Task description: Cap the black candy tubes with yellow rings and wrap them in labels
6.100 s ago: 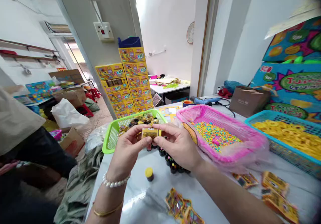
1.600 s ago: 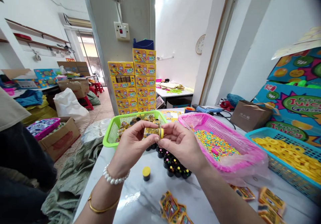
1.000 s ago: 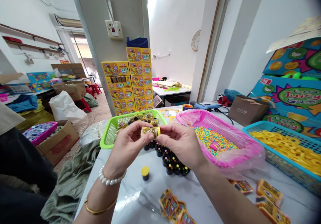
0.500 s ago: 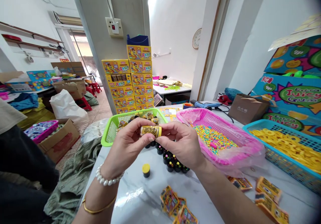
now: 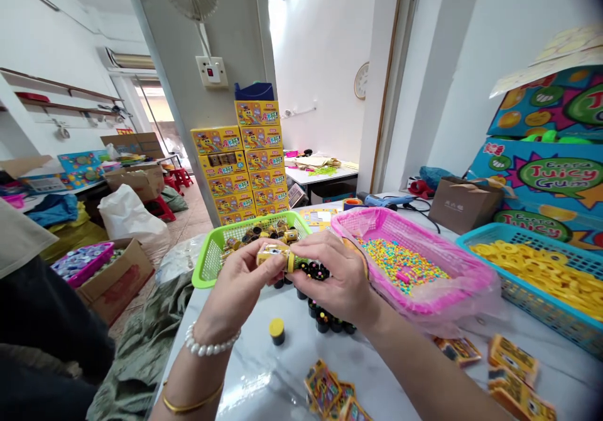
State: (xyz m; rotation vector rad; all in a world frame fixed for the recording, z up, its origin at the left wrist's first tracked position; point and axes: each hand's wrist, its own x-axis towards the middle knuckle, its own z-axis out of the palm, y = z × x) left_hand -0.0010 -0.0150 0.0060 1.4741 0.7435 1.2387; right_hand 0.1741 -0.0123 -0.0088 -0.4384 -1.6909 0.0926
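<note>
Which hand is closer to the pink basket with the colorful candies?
Your answer: the right hand is nearer, just beside the pink basket. The left hand is farther away, on the right hand's other side.

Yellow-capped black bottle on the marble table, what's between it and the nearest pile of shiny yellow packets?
Bare white marble tabletop lies between the yellow-capped black bottle and the pile of shiny yellow packets, in the head view.

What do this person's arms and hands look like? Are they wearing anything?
No sleeves or gloves: both are bare. The left arm wears a pearl bracelet and a thin gold bangle; the right arm shows no jewellery.
</note>
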